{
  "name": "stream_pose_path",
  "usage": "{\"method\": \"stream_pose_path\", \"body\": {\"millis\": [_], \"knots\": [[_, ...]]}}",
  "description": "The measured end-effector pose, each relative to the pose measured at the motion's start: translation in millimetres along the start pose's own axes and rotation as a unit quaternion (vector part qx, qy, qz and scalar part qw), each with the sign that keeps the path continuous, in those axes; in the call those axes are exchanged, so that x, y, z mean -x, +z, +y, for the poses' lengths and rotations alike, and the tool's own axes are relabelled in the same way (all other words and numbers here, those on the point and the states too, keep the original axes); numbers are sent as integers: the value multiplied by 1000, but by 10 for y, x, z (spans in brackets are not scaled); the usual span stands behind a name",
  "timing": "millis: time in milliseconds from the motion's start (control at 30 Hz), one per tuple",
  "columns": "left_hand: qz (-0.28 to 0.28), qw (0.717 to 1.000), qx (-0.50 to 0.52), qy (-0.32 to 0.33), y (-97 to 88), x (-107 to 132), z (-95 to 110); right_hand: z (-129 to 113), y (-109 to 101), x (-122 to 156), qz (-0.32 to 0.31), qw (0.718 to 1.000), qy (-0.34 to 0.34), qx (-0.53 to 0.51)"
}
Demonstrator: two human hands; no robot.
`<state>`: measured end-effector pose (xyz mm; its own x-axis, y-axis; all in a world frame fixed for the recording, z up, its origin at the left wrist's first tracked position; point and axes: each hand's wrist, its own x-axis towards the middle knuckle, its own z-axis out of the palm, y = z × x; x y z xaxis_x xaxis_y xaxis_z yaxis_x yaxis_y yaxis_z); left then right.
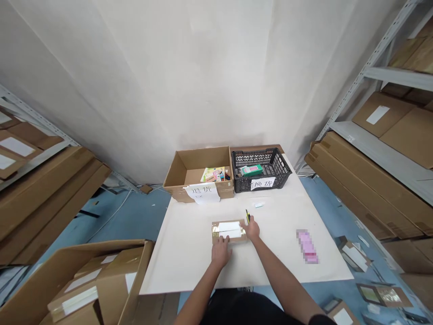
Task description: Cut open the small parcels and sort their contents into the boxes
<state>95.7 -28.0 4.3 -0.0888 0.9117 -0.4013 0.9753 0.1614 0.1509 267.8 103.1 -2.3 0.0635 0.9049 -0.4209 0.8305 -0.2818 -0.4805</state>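
A small cardboard box (215, 228) with clear tape and white labels lies flat on the white table (189, 262). My left hand (221, 253) grips its near left edge, with the fingertips over the top beside the label. At the box's right end is my right hand (252, 228), closed around a yellow and black utility knife (248, 217) that points up and away from me. The hand touches or nearly touches the box; the exact contact is hidden.
Behind stand an open carton (182, 194) holding colourful packets and a black plastic basket (240, 184) with a green box (252, 170). A blurred pink item (307, 246) lies at right. A large carton of parcels (148, 253) stands at lower left; shelves (406, 77) flank both sides.
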Motion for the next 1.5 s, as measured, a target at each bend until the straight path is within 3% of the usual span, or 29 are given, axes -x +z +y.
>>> {"method": "stream_pose_path", "body": {"millis": [67,167,300,400,700,867,1067,1200,1367,1433,1500], "knots": [[27,999,12,16,-124,-11,21,-115,-125,-63,4,1000,-27,13],[48,998,23,31,-224,-143,24,14,-189,-3,29,999,6,-24],[0,998,10,62,-83,-306,-30,459,-183,185,-47,995,3,-90],[9,997,4,71,76,-349,-85,644,-194,223,-115,988,-10,-103],[5,998,9,67,186,-418,-169,420,-278,-45,-166,983,-72,-37],[14,998,4,67,208,-410,-180,423,-364,-82,-185,979,-85,22],[25,997,2,66,183,-363,-169,582,-442,75,-176,982,-67,29],[19,998,3,61,114,-341,-146,795,-376,221,-181,983,-35,-8],[37,998,4,59,-120,-454,-187,1083,-122,354,-86,981,92,-149],[60,997,12,56,-235,-548,-261,1187,-22,388,-46,981,132,-133],[43,998,17,39,-316,-638,-351,1276,18,377,-24,985,136,-104]]}}
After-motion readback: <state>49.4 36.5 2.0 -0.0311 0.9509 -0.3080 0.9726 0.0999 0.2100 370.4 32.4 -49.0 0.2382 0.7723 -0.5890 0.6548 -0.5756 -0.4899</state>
